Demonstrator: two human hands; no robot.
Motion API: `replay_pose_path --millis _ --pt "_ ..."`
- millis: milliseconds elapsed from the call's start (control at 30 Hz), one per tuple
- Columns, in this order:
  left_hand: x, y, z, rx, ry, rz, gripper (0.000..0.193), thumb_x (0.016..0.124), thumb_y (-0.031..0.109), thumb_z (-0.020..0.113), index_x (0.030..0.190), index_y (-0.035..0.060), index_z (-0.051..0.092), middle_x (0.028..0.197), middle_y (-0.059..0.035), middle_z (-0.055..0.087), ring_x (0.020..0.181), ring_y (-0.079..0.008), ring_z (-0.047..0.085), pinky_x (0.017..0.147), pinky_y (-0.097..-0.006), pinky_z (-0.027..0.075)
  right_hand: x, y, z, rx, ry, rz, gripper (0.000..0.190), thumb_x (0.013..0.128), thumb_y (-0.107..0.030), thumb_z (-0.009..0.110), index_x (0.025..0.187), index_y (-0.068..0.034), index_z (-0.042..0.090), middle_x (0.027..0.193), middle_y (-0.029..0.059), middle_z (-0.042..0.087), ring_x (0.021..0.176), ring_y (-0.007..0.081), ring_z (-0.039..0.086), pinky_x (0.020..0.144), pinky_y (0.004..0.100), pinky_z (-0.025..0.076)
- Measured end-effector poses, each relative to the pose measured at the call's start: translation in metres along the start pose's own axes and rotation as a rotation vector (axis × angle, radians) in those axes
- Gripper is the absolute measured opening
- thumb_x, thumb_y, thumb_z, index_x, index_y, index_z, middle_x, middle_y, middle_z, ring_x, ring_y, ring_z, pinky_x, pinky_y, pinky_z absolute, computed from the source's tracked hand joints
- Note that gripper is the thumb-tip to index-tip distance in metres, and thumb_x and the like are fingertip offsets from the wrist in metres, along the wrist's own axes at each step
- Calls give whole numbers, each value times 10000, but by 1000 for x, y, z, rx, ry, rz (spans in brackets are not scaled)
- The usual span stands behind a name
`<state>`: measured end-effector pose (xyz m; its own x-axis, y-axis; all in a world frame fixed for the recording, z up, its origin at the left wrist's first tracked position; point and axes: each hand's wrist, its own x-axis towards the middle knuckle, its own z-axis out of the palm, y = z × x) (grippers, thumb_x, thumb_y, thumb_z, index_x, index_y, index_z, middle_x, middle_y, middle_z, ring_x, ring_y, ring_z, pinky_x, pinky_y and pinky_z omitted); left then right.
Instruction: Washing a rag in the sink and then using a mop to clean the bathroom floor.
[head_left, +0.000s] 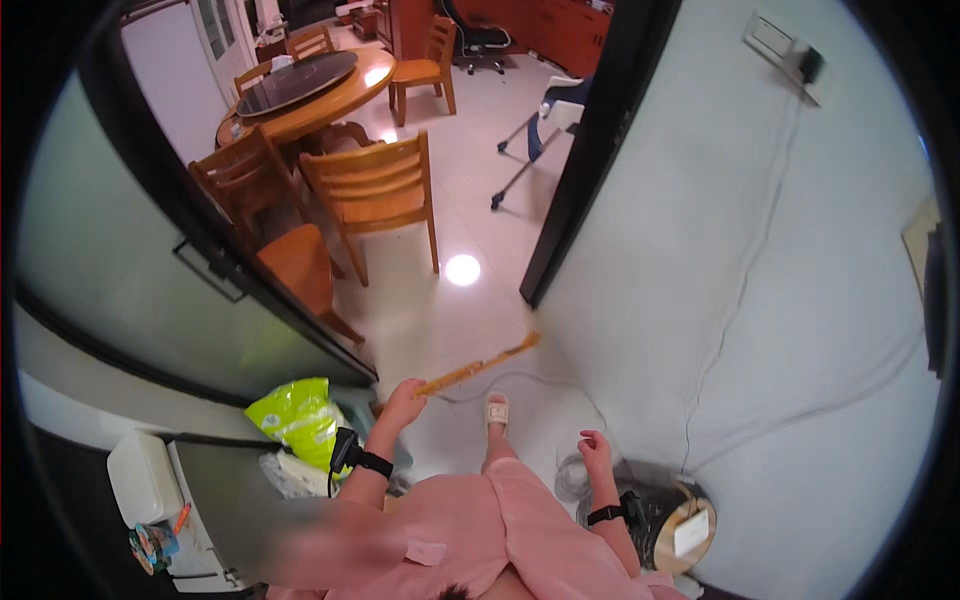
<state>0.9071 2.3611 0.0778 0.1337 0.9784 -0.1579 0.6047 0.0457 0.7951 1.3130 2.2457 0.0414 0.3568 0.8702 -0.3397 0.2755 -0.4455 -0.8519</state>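
My left hand (406, 403) is closed around one end of a long, narrow, yellow-orange object (476, 367), slightly blurred, which points forward and to the right above the pale floor. What exactly it is cannot be told. On the other side, my right hand (594, 448) hangs over the floor with its fingers partly curled and nothing visible in it. Both wrists wear black straps with small devices. A foot in a light slide sandal (496, 412) is between the hands.
A dark-framed doorway (559, 240) opens onto wooden chairs (375, 184) and a round table (375, 66). A green bag (300, 420) lies at left. Near the right wall are a round wooden-topped stand (667, 536) and coiled cable (571, 478); a cable crosses the floor ahead.
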Motion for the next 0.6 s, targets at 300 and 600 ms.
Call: replay_pose_path --millis 300,600 --pt "172 21 -58 -40 173 -245 355 723 133 569 1070 59 542 1088 -166 545 1049 -309 498 904 -348 386 251 -216 88 -383 -102 -882 790 655 -31 612 1346 -100 235 1064 122 554 935 190 553 828 292 437" --pt "370 92 -171 10 505 29 371 744 -8 496 1113 35 509 1227 -154 437 1153 -290 407 958 -341 326 448 -378 245 -2 -685 -421 384 772 -103 532 1148 -39 488 1058 149 558 928 214 556 805 312 448"
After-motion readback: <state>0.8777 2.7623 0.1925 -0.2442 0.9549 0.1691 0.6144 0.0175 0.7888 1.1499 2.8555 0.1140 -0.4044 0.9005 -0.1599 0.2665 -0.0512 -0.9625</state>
